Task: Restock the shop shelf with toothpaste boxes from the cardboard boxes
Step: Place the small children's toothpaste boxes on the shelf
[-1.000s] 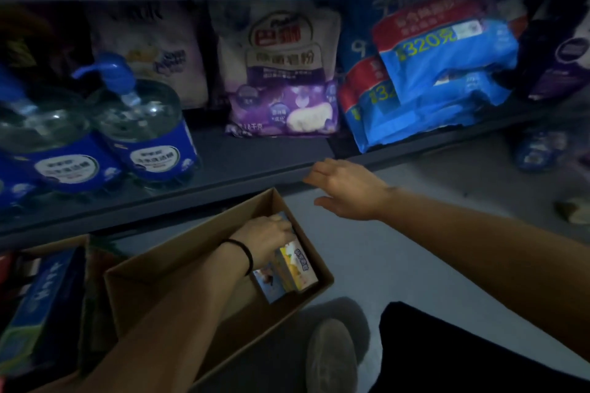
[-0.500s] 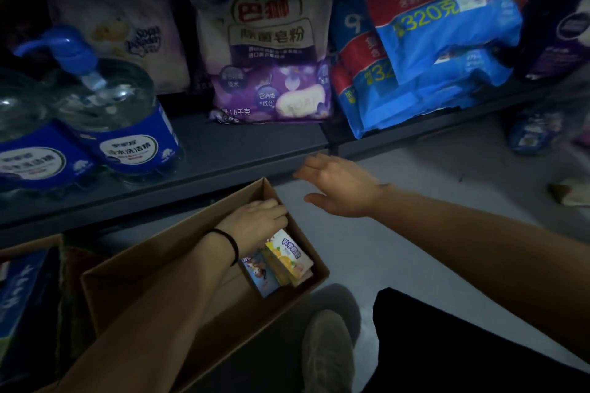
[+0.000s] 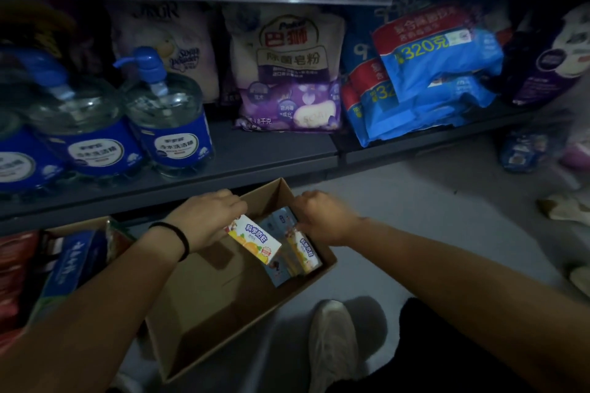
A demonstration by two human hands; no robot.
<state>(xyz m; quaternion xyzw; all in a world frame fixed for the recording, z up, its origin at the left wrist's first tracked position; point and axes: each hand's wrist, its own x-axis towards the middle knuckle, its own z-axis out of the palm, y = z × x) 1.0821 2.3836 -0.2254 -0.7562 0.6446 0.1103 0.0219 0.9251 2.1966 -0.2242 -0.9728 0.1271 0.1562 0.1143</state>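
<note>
An open cardboard box (image 3: 223,338) stands on the floor below the shelf (image 3: 261,153). My left hand (image 3: 207,220) grips a yellow and white toothpaste box (image 3: 253,239) and holds it lifted and tilted above the others. My right hand (image 3: 322,220) reaches into the far right corner of the carton, fingers curled onto another yellow toothpaste box (image 3: 305,250). Blue toothpaste boxes (image 3: 277,226) stand packed between them at the carton's far end. The near part of the carton holds nothing.
Pump bottles of blue-labelled detergent (image 3: 166,124), a purple soap-powder bag (image 3: 287,73) and blue packs (image 3: 431,73) fill the shelf. A second carton with blue boxes (image 3: 70,265) sits at left. My shoe (image 3: 332,341) is just beside the carton. Grey floor (image 3: 431,207) lies right.
My right hand dropped from the shelf edge into the carton. My left hand pulled one yellow toothpaste box up out of the pack. The view tilted slightly upward.
</note>
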